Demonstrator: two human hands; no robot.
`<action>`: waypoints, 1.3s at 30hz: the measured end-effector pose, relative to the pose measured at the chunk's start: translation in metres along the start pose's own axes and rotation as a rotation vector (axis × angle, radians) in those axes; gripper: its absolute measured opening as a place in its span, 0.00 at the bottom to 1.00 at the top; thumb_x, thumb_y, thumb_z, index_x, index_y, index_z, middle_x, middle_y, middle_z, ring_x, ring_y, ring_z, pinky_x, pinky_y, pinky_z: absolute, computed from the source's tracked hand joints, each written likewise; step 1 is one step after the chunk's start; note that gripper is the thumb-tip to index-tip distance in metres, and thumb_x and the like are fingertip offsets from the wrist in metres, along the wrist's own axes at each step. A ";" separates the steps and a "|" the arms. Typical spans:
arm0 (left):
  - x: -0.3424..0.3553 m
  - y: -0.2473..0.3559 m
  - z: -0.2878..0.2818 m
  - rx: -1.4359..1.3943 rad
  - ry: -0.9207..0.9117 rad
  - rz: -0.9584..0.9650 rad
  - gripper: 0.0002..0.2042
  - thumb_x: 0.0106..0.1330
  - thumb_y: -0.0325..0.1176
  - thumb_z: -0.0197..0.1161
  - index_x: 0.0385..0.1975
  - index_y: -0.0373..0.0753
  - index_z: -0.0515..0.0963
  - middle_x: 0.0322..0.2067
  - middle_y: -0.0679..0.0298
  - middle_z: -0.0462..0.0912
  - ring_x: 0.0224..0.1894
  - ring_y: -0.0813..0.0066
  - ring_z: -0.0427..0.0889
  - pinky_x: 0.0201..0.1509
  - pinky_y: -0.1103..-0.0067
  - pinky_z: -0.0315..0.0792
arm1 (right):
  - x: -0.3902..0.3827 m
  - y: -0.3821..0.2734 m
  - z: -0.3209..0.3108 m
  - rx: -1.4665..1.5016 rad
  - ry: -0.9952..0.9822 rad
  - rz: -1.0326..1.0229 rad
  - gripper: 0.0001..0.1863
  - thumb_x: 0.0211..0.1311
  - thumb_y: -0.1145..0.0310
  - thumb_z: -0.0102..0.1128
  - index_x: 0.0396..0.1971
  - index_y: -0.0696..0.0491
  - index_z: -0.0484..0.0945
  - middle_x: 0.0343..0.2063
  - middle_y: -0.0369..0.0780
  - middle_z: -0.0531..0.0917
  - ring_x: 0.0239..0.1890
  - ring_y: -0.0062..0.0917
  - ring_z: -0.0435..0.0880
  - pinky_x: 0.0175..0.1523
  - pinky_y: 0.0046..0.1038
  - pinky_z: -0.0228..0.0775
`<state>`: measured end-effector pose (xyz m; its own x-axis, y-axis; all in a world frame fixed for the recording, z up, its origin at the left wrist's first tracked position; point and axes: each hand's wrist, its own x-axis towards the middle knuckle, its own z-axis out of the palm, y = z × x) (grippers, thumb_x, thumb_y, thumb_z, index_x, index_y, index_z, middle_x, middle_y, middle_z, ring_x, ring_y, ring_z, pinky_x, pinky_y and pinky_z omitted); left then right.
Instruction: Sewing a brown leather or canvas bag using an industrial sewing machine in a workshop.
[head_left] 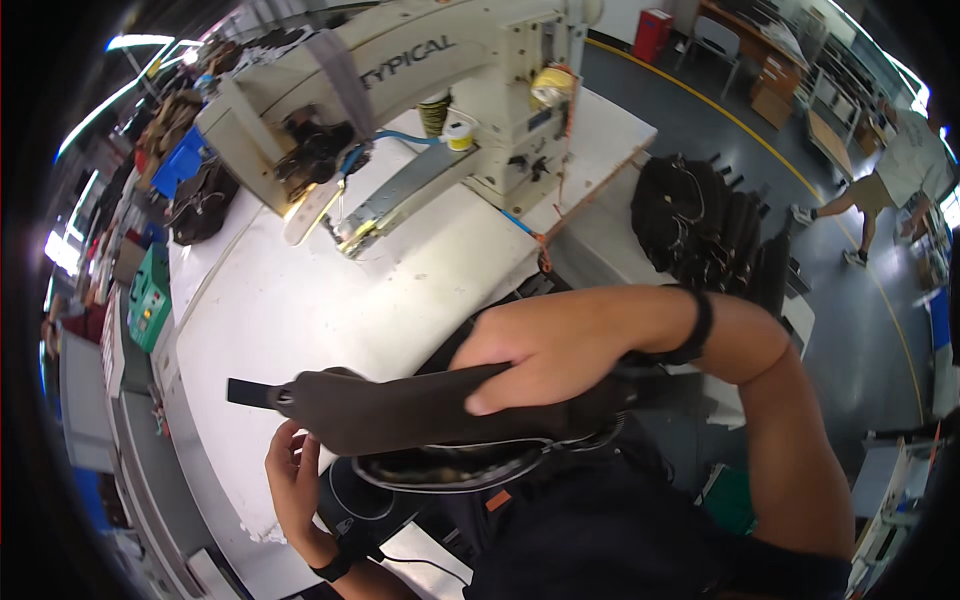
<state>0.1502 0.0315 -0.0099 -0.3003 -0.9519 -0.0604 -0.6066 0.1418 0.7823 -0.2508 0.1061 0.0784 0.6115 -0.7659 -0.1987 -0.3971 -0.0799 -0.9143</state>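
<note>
A dark brown fabric bag (400,412) is held in front of my body, stretched sideways, with a black strap end (252,393) sticking out at its left. Along its lower side a zipper (455,480) gapes, and part of the inside shows. My right hand (550,350) reaches over the bag's top and grips it, thumb on the near face, other fingers hidden behind. Just below the bag's left end is my left hand (292,475), its fingers loosely curled and apart from the thumb; whether the fingertips touch the fabric is unclear.
A long-arm industrial sewing machine (430,60) stands on a white worktable (290,330) ahead. More dark bags (690,215) are piled at the right, and another dark bag (203,200) lies at the far left. A person (895,170) walks along the aisle at the right.
</note>
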 end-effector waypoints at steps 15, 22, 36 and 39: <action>-0.025 -0.034 0.034 -0.425 0.098 -0.394 0.26 0.71 0.33 0.67 0.67 0.30 0.71 0.56 0.55 0.82 0.56 0.71 0.80 0.63 0.74 0.71 | 0.214 -0.008 0.069 0.149 0.231 -0.196 0.40 0.77 0.52 0.58 0.75 0.63 0.55 0.68 0.56 0.70 0.61 0.40 0.79 0.58 0.34 0.78; -0.005 -0.028 0.040 -0.416 0.187 -0.060 0.43 0.57 0.38 0.82 0.69 0.30 0.64 0.62 0.51 0.74 0.63 0.62 0.76 0.68 0.68 0.69 | 0.234 0.029 0.074 -0.055 0.349 -0.292 0.28 0.72 0.64 0.60 0.66 0.63 0.69 0.59 0.54 0.76 0.60 0.50 0.78 0.65 0.39 0.72; -0.010 -0.029 0.026 -0.887 0.509 0.045 0.42 0.64 0.31 0.70 0.75 0.29 0.54 0.68 0.51 0.68 0.70 0.61 0.70 0.74 0.67 0.65 | 0.235 0.038 0.110 -0.274 0.401 -0.502 0.28 0.63 0.71 0.69 0.63 0.61 0.75 0.60 0.49 0.79 0.59 0.43 0.80 0.63 0.37 0.73; -0.007 -0.035 0.034 -0.953 0.565 0.043 0.39 0.63 0.26 0.68 0.74 0.29 0.56 0.67 0.53 0.70 0.68 0.64 0.72 0.73 0.69 0.66 | 0.219 0.043 0.105 -0.259 0.382 -0.487 0.29 0.64 0.71 0.69 0.64 0.61 0.74 0.61 0.50 0.78 0.61 0.44 0.80 0.65 0.37 0.73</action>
<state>0.1487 0.0421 -0.0576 0.2186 -0.9725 0.0803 0.2838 0.1421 0.9483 -0.0623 0.0022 -0.0412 0.4959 -0.7721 0.3975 -0.3180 -0.5874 -0.7442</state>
